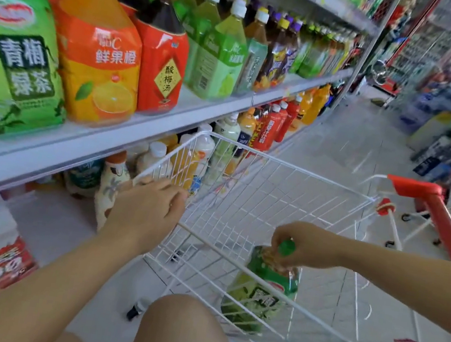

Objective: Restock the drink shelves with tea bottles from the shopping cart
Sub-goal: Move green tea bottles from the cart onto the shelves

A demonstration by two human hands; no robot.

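My right fingers (277, 238) pinched the cap (286, 246) of the tea bottle (262, 290); left fingers (174, 192) curled over the cart (287, 197) rim. I'd have regripped the neck just below before lifting.

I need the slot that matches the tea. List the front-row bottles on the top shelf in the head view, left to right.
Green tea bottle → orange juice bottle → red plum drink bottle → pale green bottle; the bottles beyond that are too blurred to order.

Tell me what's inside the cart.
One tea bottle, gripped at its cap by the right hand. The rest of the cart shows only bare wire. A knee covers its near lower corner. The left hand holds its rim.
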